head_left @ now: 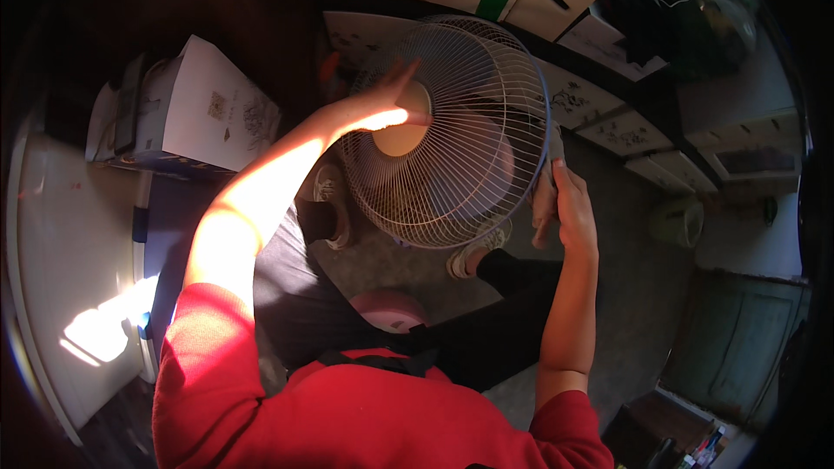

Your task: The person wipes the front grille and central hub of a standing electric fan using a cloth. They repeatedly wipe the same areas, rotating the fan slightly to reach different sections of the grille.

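Observation:
A round electric fan (pixel 456 208) with a pale wire grille stands before me, its blades showing through the wires. My left hand (pixel 393 94) lies with spread fingers against the pale round cap (pixel 402 133) at the middle of the grille. At the fan's right side, my right hand (pixel 575 205) grips a greyish-brown cloth (pixel 543 198). That cloth touches or lies very close to the bluish outer rim of the grille. The fan's base and stand are hidden behind the grille.
To my left, a white printed carton (pixel 212 107) stands beside a large white panel (pixel 78 228). Low cabinets with floral drawer fronts (pixel 625 130) run along the far side. A pink round stool (pixel 389 309) shows between my legs. A pale bin (pixel 677 220) stands on the right.

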Demonstrator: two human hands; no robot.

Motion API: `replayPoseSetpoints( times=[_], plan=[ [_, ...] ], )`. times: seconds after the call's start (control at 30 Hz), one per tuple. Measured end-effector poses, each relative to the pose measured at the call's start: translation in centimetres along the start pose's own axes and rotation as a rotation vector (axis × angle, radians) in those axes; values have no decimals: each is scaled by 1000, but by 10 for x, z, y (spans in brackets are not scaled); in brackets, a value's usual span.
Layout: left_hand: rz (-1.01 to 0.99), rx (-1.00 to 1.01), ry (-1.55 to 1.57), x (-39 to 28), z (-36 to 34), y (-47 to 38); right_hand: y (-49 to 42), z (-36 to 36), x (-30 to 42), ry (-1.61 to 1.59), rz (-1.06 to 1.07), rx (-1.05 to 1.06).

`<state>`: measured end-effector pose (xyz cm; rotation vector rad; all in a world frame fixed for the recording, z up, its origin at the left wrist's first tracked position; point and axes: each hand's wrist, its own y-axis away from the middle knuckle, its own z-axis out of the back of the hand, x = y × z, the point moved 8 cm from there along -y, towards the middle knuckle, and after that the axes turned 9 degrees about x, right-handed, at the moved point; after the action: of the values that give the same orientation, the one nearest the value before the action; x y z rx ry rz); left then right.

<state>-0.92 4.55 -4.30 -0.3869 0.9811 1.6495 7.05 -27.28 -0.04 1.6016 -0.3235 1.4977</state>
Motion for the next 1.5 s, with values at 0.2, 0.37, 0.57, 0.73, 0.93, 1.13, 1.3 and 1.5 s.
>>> replayPoseSetpoints(
  times=[0.2,0.37,0.57,0.73,0.93,1.13,1.3,1.5],
  plan=[
    [-15,-35,-22,3,2,0,-17,-6,-34,-239,-226,-109],
    [-9,-23,1,2,1,-1,-35,-11,-80,-469,-333,-55],
    [-18,-73,-45,6,-1,-4,-27,25,-7,-447,142,-393],
    [30,-26,4,-8,1,9,-18,-5,28,29,268,-282],
    [15,-42,-22,-2,1,4,-1,-44,58,427,592,-227],
    [-63,-65,-36,6,-1,-3,26,-87,78,1113,848,-320],
    [-64,-68,-32,0,-1,0,51,-152,70,1162,1020,4],
    [5,-66,-76,-11,2,10,65,-177,50,782,903,421]
  ],
)
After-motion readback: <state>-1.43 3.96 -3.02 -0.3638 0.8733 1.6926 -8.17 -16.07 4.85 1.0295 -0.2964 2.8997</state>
